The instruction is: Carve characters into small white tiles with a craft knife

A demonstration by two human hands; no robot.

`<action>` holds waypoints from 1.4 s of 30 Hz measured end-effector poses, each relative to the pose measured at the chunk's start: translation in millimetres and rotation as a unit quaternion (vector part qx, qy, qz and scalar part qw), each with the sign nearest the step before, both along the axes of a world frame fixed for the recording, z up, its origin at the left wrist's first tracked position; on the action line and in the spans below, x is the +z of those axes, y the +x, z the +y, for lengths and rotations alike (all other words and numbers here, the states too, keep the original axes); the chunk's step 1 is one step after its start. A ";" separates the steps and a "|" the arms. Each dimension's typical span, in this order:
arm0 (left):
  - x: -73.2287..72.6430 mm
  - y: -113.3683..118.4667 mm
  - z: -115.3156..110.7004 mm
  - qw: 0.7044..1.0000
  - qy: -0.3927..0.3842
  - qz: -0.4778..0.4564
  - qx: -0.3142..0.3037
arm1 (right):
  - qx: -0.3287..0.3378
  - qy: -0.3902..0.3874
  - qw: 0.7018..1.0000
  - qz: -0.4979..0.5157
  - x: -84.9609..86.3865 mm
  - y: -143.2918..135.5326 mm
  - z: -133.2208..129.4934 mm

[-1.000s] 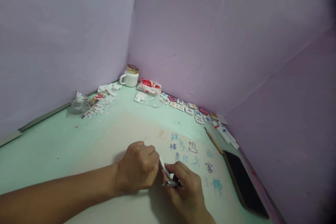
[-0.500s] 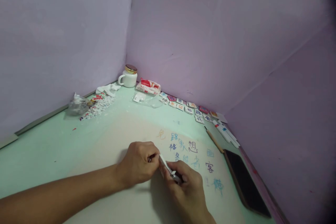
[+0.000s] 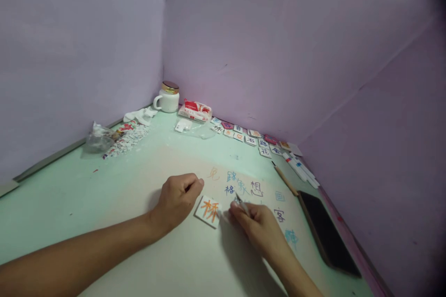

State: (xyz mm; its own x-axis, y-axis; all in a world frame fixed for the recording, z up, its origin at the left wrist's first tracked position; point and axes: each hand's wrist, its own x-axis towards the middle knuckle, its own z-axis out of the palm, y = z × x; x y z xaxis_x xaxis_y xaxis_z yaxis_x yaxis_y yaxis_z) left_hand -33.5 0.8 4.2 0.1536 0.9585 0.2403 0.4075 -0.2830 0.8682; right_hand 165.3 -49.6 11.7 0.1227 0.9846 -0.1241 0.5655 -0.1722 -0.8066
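Well beyond tile (image 3: 208, 211), mug (image 3: 168, 102), scraps (image 3: 131, 140), markers (image 3: 296, 167)

Head-worn view, facing forward and down, left hand (image 3: 177, 202) and right hand (image 3: 259, 228) near, purple walls (image 3: 278, 55) (farther off) beyond

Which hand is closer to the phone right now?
Right. The right hand is to the left of the phone, not touching it; the left hand is farther left, on the far side of the tile.
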 end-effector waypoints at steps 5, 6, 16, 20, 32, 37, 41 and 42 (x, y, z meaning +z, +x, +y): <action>2.4 -2.1 -5.5 0.999 0.033 0.020 -0.028 | -0.014 0.014 1.000 0.022 2.8 21.4 6.9; 3.0 -2.4 -7.1 0.996 0.051 0.050 -0.048 | -0.012 0.019 0.999 0.025 2.8 24.1 7.7; 1.2 4.1 -26.4 0.948 0.099 0.271 -0.137 | -0.041 0.133 0.987 -0.075 -12.9 33.9 5.5; -4.2 4.3 -26.5 0.954 0.114 0.250 -0.115 | -0.048 0.135 0.986 -0.085 -16.6 34.7 1.5; -27.9 1.8 -16.2 0.952 0.138 0.241 -0.129 | -0.026 0.125 0.987 -0.103 -21.1 43.8 -3.2; -30.1 2.9 -14.2 0.956 0.120 0.230 -0.134 | -0.019 0.135 0.984 -0.117 -17.9 42.9 -2.6; -23.8 3.7 -16.9 0.965 0.118 0.199 -0.123 | -0.008 0.147 0.984 -0.097 -18.8 41.1 -2.9; -22.3 3.6 -18.4 0.967 0.117 0.192 -0.119 | -0.013 0.144 0.985 -0.090 -19.6 40.8 -3.1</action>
State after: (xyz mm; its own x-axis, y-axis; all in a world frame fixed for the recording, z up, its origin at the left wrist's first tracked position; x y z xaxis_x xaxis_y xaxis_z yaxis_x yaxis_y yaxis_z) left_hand -29.9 -17.6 -18.1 0.4837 0.8118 0.3271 0.5867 -0.5781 0.5671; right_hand 206.1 -52.7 -7.9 0.1429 0.9721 0.1861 0.7016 0.0331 -0.7118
